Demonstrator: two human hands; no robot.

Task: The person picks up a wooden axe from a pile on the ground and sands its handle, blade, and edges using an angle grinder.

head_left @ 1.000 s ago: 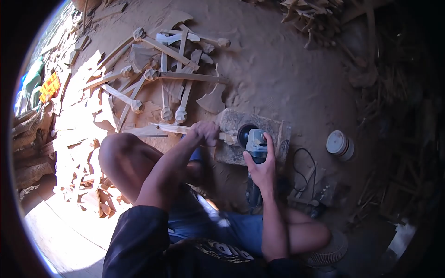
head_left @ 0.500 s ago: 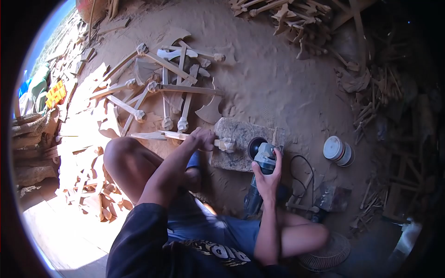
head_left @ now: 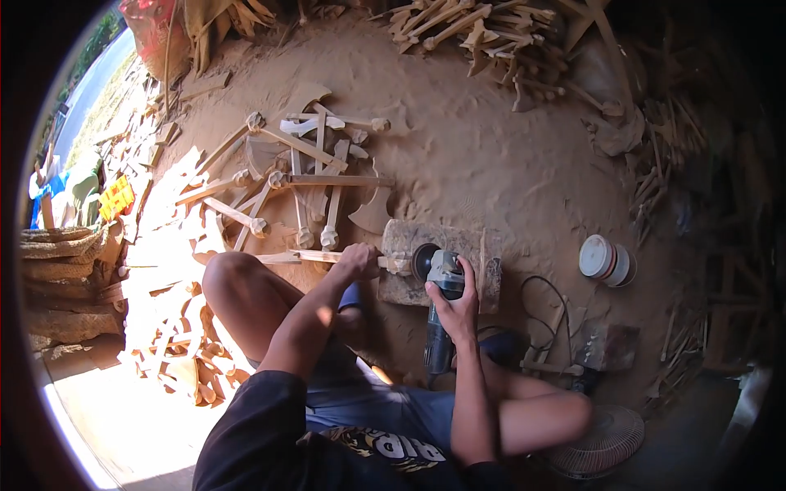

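floor and surroundings: the dusty earthen floor (head_left: 483, 155) is sunlit at the left of the view and deeply shaded at the right. knob-ended wooden shafts (head_left: 336, 180) lie crisscrossed beyond the left knee; a larger wood heap (head_left: 458, 29) lies at the top. stacked woven sacks (head_left: 70, 323) stand at the left edge, a pale-lidded tub (head_left: 595, 255) near the right-hand side, with a looped black cable (head_left: 566, 307) just below it and a round fan grille (head_left: 602, 446) beside the right leg. a low, worn block (head_left: 409, 233) on the floor serves as the work surface.

pose: the person sits with both legs bent. the left forearm passes beside the raised left knee, ending in the left hand (head_left: 358, 262) at the block's near-left edge. the right forearm rises from the lap to the right hand (head_left: 458, 307).

grasp: the left fingers are closed around a carved wooden piece (head_left: 398, 264), whose knobbed end projects past them over the block. the right thumb and forefinger are spread about the head of an angle grinder (head_left: 440, 335), gripping it, its body pointing back toward the person. the grinder's black disc (head_left: 423, 261) stands at the knobbed end, between the two hands; whether they touch cannot be told.
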